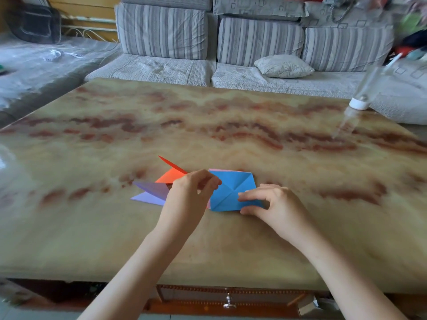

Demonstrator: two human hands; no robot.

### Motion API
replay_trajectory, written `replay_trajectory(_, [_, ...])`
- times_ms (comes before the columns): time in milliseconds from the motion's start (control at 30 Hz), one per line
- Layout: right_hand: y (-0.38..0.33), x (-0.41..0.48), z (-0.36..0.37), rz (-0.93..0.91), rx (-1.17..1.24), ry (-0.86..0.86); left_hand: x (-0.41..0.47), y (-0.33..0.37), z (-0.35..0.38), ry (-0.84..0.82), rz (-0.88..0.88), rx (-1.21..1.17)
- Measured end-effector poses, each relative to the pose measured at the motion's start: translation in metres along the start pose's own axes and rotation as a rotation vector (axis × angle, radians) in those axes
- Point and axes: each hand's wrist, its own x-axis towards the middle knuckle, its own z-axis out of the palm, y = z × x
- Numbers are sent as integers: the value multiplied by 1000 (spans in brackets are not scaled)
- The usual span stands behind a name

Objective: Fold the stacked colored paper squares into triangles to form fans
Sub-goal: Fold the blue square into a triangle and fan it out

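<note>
We pinch the blue paper (231,188) w/ curled fingers: left hand (191,192) at its left corner, right hand (275,204) bottom-right. Bottle (360,98) far right, contents unclear.

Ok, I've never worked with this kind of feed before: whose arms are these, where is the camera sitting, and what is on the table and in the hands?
There is no machine here. The arms belong to a person, and the single picture comes from a camera worn on their head, looking forward and down. The left hand and the right hand both work on a blue paper square. It is creased along its diagonals and lies on the marbled table with a pink sheet under it. The left hand seems to pinch its left corner, and the right hand pinches its near right corner. To the left lie a folded orange piece and a folded purple piece. A striped sofa stands behind.
</note>
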Motion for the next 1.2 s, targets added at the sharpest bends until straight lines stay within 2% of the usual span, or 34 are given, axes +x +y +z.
replay_trajectory(133, [3,0,-2,7,55,36,1,-1,0,-13,0,17])
replay_trajectory(233, [3,-2,-1,-79,15,195,2,-2,-2,3,-16,-26])
replay_trajectory(300, [0,-2,-5,-124,41,351,2,1,-3,11,-74,-123])
replay_trajectory(400, [-5,-2,-15,-140,219,470,4,7,-4,-10,-250,-357])
replay_trajectory(500, [-11,-5,-21,-207,347,467,3,17,-8,-135,-481,-675])
replay_trajectory(600, [-13,-7,-21,-258,434,313,3,26,-12,-189,-604,-940])
replay_trajectory(700, [-14,-9,-21,-276,477,213,5,27,-13,-92,-568,-993])
replay_trajectory(800, [-13,-11,-22,-195,520,212,5,23,-14,-38,-515,-975])
replay_trajectory(1000, [-15,-6,-21,53,855,222,-2,29,-13,-202,-364,-842])
replay_trajectory(1100, [-17,-3,-21,82,867,258,-5,32,-9,-265,-325,-804])
replay_trajectory(1200, [-17,-2,-19,91,808,291,-4,34,-8,-252,-327,-764])
